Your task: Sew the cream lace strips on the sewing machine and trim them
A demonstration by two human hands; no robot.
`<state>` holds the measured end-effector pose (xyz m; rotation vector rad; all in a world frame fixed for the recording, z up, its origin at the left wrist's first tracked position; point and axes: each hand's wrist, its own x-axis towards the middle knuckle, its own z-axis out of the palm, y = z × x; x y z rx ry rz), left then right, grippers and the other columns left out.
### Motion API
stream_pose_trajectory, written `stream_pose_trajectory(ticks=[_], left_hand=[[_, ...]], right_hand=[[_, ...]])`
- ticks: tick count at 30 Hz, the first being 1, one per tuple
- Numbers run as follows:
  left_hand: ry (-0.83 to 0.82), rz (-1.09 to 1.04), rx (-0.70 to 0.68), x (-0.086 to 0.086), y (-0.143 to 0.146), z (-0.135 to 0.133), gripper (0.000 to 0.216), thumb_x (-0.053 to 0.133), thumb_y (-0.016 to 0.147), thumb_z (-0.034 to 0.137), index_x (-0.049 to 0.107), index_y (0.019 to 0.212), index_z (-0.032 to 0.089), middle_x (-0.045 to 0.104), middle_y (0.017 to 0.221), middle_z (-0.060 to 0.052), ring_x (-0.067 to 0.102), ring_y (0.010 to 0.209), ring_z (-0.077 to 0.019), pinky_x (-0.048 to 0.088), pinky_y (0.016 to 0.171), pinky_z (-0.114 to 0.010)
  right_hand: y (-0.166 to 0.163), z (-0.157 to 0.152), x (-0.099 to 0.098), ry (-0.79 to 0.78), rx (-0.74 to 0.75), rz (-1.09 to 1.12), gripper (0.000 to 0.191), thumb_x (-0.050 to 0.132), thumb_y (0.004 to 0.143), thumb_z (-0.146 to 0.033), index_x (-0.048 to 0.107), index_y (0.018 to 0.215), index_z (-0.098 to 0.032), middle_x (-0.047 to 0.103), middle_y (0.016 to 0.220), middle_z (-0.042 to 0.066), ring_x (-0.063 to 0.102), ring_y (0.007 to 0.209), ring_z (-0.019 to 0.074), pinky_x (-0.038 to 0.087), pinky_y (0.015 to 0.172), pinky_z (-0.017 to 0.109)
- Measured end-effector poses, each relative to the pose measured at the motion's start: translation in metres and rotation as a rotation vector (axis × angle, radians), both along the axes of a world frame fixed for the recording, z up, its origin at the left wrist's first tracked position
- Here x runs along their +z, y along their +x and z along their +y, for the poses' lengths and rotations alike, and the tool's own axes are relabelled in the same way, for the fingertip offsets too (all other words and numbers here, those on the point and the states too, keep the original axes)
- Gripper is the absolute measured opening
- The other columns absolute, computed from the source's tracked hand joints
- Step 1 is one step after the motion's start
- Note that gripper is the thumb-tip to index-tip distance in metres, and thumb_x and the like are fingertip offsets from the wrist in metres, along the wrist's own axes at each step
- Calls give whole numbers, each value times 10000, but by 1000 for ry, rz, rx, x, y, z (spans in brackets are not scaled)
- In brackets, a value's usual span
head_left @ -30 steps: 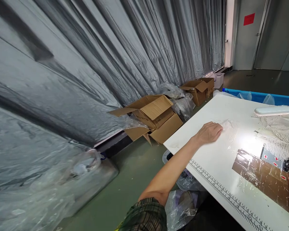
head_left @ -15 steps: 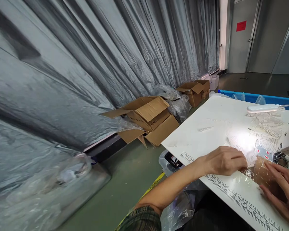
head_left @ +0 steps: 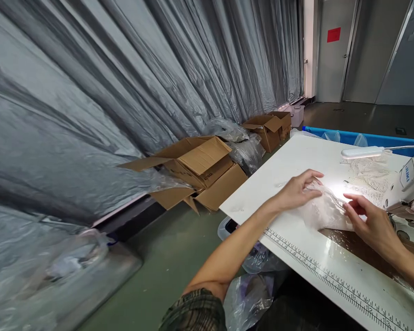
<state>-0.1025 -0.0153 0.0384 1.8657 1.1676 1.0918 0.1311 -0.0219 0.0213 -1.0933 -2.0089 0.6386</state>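
A piece of white lace fabric (head_left: 326, 209) is stretched between my two hands, just above the sewing table (head_left: 262, 184). My left hand (head_left: 298, 191) pinches its left end between thumb and fingers. At the right end, my right hand (head_left: 369, 223) grips the edge with thumb and fingertips. The sewing machine (head_left: 407, 184) stands to the right of my right hand. Below the fabric, a brown taped strip (head_left: 359, 248) lies on the tabletop. More white lace (head_left: 369, 172) is heaped behind, under a white lamp (head_left: 362, 152).
A printed ruler (head_left: 331, 276) runs along the table's near edge. Open cardboard boxes (head_left: 203, 161) and plastic bags (head_left: 241, 142) lie on the floor by the grey curtain (head_left: 158, 69). Behind the table is a blue bin (head_left: 382, 140). A plastic-wrapped bundle (head_left: 89, 266) sits at lower left.
Both hands have lifted away from the brown strip and machine plate. The lace is now raised and spread between them. The view has shifted slightly to the right.
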Motion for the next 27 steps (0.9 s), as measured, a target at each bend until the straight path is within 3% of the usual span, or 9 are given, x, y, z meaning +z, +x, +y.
stream_pose_trajectory(ticks=[4, 7, 13, 19, 23, 25, 27], left_hand=[[-139, 28, 148, -8, -31, 33, 281, 726, 791, 240, 672, 1053, 157, 636, 804, 8, 591, 736, -122, 446, 693, -224], [-136, 27, 255, -19, -44, 51, 234, 749, 754, 273, 699, 941, 143, 670, 841, -8, 608, 775, -136, 454, 727, -229], [-119, 69, 397, -41, -57, 67, 250, 762, 745, 305, 708, 924, 139, 707, 866, -23, 646, 824, -160, 490, 768, -246], [-71, 238, 593, -40, -75, 65, 166, 700, 811, 217, 715, 969, 168, 698, 879, -46, 660, 906, -223, 511, 844, -330], [20, 354, 664, -33, -68, 57, 221, 610, 837, 81, 688, 1033, 145, 660, 1150, -122, 602, 1118, -276, 428, 1041, -464], [69, 392, 635, -29, -51, 49, 223, 607, 851, 79, 684, 1051, 140, 625, 1236, -135, 552, 1210, -285, 371, 1103, -498], [103, 397, 436, -25, -24, 34, 193, 624, 892, 163, 682, 1076, 151, 642, 1217, -116, 570, 1193, -263, 407, 1085, -478]], right_hand=[[-36, 38, -9, -2, -70, 35, 409, 448, 849, -565, 644, 862, -206, 697, 729, 82, 651, 643, 230, 510, 635, 367], [-56, 57, -14, 0, -68, 24, 337, 424, 827, -526, 583, 783, -233, 681, 708, 84, 626, 623, 238, 480, 620, 373], [-67, 68, -19, -24, -131, 35, 317, 386, 865, -562, 405, 757, -264, 585, 648, 65, 521, 532, 215, 417, 547, 360], [-42, 35, -20, -153, -83, 93, 524, 339, 886, -752, 440, 791, -246, 566, 635, 41, 526, 517, 186, 425, 469, 313], [-12, -1, -14, -409, 18, 117, 564, 428, 870, -772, 520, 793, -221, 446, 543, -40, 385, 420, 119, 310, 375, 244], [2, -20, -7, -579, 87, 145, 572, 488, 840, -778, 548, 789, -212, 374, 545, -65, 305, 431, 90, 251, 380, 217], [12, -36, 3, -709, 163, 161, 589, 536, 807, -786, 555, 746, -201, 369, 575, -56, 304, 479, 85, 250, 411, 209]])
